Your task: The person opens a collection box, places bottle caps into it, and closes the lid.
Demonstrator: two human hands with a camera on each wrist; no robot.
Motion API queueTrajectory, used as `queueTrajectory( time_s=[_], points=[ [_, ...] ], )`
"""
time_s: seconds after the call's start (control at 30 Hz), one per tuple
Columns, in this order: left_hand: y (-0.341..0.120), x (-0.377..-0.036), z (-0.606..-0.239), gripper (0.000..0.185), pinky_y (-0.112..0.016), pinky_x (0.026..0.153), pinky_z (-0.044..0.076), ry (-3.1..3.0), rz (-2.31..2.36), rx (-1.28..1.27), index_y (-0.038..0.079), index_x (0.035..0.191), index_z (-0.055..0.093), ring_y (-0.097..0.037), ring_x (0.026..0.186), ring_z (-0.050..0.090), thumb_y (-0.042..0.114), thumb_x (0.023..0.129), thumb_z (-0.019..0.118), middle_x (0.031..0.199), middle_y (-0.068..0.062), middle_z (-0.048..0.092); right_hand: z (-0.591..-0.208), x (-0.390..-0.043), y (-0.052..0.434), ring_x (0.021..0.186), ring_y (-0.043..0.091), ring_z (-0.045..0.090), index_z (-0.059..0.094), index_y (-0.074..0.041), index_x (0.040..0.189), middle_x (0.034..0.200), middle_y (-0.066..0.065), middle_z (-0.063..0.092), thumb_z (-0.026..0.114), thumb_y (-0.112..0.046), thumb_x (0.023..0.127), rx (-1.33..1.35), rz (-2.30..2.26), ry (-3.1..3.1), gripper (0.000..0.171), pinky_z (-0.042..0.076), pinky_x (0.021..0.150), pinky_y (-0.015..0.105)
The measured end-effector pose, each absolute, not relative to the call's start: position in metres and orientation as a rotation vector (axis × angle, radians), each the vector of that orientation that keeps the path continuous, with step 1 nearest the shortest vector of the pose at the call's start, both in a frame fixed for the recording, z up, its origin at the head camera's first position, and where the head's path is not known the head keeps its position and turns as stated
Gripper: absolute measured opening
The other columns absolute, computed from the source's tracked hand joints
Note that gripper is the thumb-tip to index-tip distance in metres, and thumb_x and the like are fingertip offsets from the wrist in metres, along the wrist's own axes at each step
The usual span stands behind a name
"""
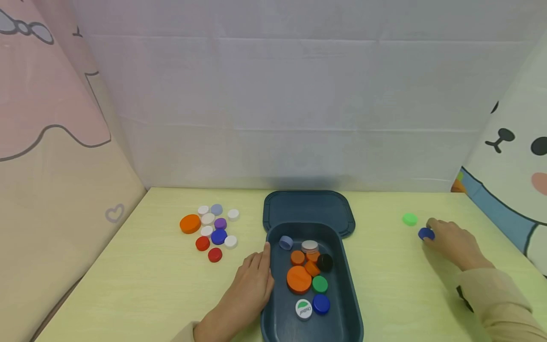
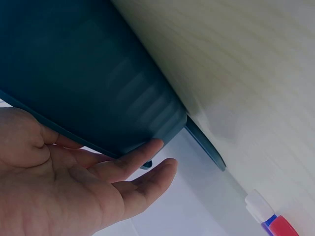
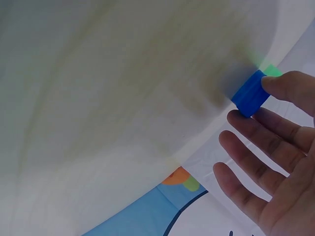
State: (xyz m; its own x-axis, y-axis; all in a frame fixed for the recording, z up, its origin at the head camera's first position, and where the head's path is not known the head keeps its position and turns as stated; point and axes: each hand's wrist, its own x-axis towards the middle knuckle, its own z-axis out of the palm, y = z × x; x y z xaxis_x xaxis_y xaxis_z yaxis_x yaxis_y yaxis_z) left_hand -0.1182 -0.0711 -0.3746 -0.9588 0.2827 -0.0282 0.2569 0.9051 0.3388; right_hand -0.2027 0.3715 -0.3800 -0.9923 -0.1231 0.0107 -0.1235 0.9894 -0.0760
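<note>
My right hand (image 1: 453, 242) pinches the small round dark-blue plastic cap (image 1: 426, 233) between thumb and fingertip; cap sits at the fingertips' far-left side, flat on the pale yellow-green tabletop (image 1: 384, 266) near its right edge, just beside the light-green plastic cap (image 1: 410, 219); my left hand (image 1: 249, 285), fingers straight, rests against the left wall of the dark teal plastic tray (image 1: 273, 313); well apart from the blue cap, so right hand is nearer.

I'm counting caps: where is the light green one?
In the head view, the light green cap lies far right on the table, just beyond the blue cap.
</note>
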Motion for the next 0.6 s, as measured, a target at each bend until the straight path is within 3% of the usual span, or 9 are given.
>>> queueTrajectory(
  time_s=[0.6],
  points=[
    [-0.0711, -0.1183, -0.3744, 0.057, -0.044, 0.103, 0.037, 2.987, 0.519, 0.416, 0.007, 0.145, 0.02, -0.028, 0.125, 0.038, 0.025, 0.095, 0.04, 0.14, -0.009, 0.041, -0.3807, -0.2022, 0.3739, 0.072, 0.033, 0.058, 0.054, 0.006, 0.1, 0.086, 0.021, 0.062, 0.066, -0.018, 0.077, 0.187, 0.209, -3.133, 0.035, 0.045, 0.051, 0.042]
  ],
)
